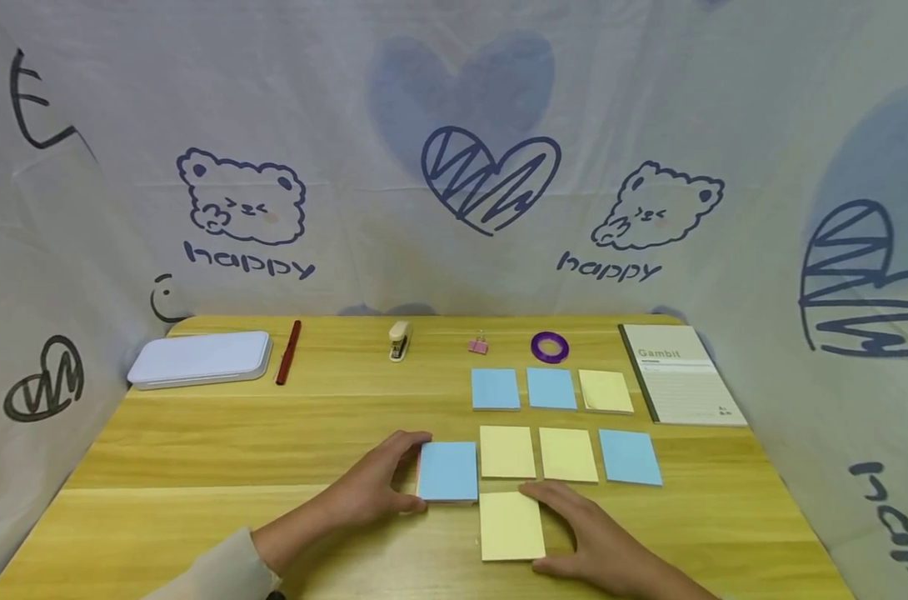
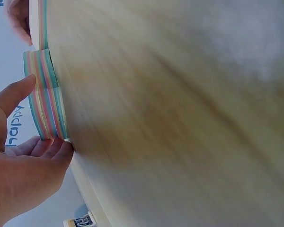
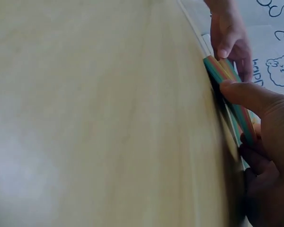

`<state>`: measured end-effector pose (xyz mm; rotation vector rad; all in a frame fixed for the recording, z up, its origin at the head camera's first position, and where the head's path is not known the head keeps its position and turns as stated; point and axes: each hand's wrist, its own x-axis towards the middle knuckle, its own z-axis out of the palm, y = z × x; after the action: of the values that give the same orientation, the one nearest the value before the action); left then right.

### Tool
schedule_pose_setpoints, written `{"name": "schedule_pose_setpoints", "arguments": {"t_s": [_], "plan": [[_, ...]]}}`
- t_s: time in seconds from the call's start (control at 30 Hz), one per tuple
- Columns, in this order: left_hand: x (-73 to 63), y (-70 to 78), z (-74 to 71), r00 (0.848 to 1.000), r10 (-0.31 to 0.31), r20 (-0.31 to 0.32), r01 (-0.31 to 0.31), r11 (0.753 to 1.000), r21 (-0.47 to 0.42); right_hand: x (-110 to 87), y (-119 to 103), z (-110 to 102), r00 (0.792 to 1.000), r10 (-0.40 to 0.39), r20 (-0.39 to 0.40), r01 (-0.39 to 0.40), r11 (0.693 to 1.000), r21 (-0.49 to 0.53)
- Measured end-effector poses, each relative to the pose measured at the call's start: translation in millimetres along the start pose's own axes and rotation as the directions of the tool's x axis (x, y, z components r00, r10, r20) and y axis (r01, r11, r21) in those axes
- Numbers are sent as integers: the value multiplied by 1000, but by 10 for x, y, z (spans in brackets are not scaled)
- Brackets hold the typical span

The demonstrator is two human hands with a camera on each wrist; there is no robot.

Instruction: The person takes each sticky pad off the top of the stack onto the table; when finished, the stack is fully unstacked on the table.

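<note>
My left hand (image 1: pixel 379 483) grips a thick blue-topped sticky note stack (image 1: pixel 448 472) by its left side, thumb at the near corner and fingers at the far one. Green, pink and yellow layers show along the stack's edge (image 2: pixel 46 99) in the left wrist view. A yellow-topped sticky note pad (image 1: pixel 511 527) lies just right of it and nearer to me. My right hand (image 1: pixel 592 537) holds that pad between thumb and fingers, the thumb on its near edge (image 3: pixel 233 97), striped too in the right wrist view. Both pieces sit at the table's surface.
Beyond the hands are two rows of blue and yellow note pads, including a yellow pad (image 1: pixel 506 452) and a blue pad (image 1: pixel 630 457). Farther back lie a white case (image 1: pixel 201 358), red pen (image 1: pixel 289 352), stapler (image 1: pixel 399 340), pink binder clip (image 1: pixel 478 343), purple tape roll (image 1: pixel 549 335) and notebook (image 1: pixel 682 375).
</note>
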<state>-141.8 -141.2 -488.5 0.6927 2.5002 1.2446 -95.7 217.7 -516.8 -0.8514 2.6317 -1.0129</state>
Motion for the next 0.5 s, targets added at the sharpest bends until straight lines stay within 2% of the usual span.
{"name": "schedule_pose_setpoints", "arguments": {"t_s": [0.5], "plan": [[7, 5, 1, 1000, -8, -2, 8, 1000, -6, -7, 8, 33, 1000, -10, 23, 11, 999, -38]]}}
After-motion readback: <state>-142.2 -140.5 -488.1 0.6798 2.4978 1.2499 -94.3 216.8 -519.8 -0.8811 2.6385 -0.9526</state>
